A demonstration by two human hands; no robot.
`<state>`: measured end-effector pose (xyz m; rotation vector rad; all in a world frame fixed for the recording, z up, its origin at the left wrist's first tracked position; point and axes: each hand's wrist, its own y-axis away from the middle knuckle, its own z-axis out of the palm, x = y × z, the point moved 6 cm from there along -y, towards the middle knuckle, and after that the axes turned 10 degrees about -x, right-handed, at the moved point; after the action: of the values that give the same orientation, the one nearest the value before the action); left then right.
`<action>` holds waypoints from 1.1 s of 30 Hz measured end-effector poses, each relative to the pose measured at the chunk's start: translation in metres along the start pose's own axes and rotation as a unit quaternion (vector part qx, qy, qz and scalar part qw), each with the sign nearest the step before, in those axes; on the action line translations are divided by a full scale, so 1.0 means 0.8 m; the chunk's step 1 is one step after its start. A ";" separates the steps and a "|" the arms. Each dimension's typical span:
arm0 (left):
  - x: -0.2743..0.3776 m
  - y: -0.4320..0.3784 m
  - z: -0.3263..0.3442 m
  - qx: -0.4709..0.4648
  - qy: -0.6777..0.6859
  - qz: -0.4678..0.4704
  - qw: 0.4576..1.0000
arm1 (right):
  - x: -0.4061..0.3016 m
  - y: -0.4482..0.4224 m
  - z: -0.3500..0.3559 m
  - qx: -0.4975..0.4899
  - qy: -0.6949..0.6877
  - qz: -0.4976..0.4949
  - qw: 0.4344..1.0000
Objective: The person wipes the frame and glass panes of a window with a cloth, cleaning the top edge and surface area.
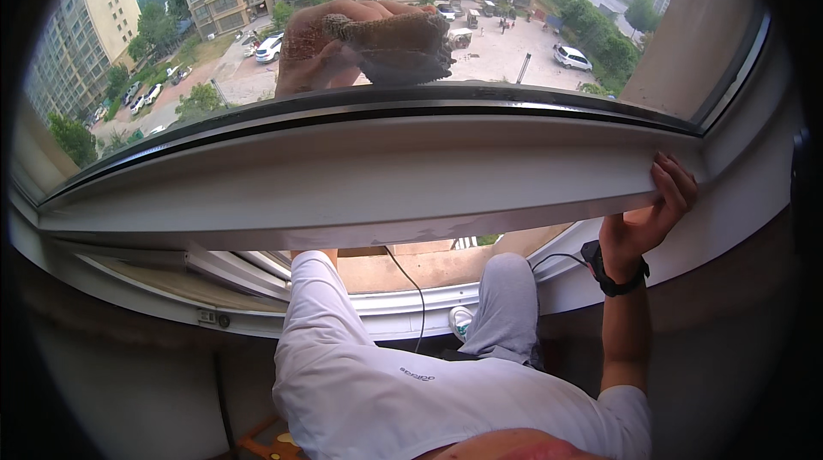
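Note:
My left arm, in a white sleeve, reaches out through the opening below the white window rail (pixel 360 174). Through the glass pane (pixel 212 55) I see my left hand (pixel 315 42) on the outer side. It holds a wet-looking, grey-brown cleaning cloth (pixel 411 48) against the glass just above the bottom edge. Fingers of my right hand (pixel 665 193) wrap the right end of the rail, with the thumb hidden. A black wrist device (pixel 607 270) is strapped on that wrist. Part of my left forearm is hidden behind the rail.
Below the rail, a lower window frame with tracks (pixel 405 305) surrounds the opening. A black cable (pixel 421 305) crosses it. My grey-trousered knee (pixel 508 286) is by the opening. Far below outside lie a paved yard and parked cars (pixel 572 58).

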<state>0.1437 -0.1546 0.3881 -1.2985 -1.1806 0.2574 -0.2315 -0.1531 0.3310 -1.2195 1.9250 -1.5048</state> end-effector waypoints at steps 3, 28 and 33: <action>0.001 -0.014 0.009 0.002 -0.052 -0.032 0.998 | -0.004 -0.002 0.006 0.016 -0.017 0.013 1.000; -0.068 -0.045 0.043 0.059 -0.084 -0.034 0.994 | 0.015 0.008 0.000 0.013 0.040 0.026 0.999; -0.087 -0.081 0.065 0.013 -0.046 -0.082 0.995 | 0.010 0.008 -0.007 0.021 0.036 0.017 0.999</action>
<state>0.0435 -0.1949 0.3965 -1.1690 -1.3499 0.2125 -0.2423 -0.1562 0.3280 -1.1235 1.9386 -1.5844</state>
